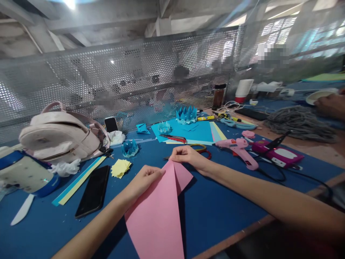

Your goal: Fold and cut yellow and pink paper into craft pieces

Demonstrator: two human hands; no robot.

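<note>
A pink paper sheet (159, 212) lies on the blue table (221, 205), folded into a long pointed shape with its tip away from me. My left hand (145, 180) pinches its left folded edge near the tip. My right hand (188, 156) presses the tip and the right flap down with the fingertips. Just beyond the right hand lie scissors (201, 149) with yellow and red handles.
A black phone (93, 190), yellow paper squares (120, 168) and paper strips (78, 181) lie left. A pink backpack (60, 135) stands far left. Blue origami pieces (186, 114), blue sheets (188, 131), a pink glue gun (239, 149) and cables sit beyond. Another person's hand (330, 104) is far right.
</note>
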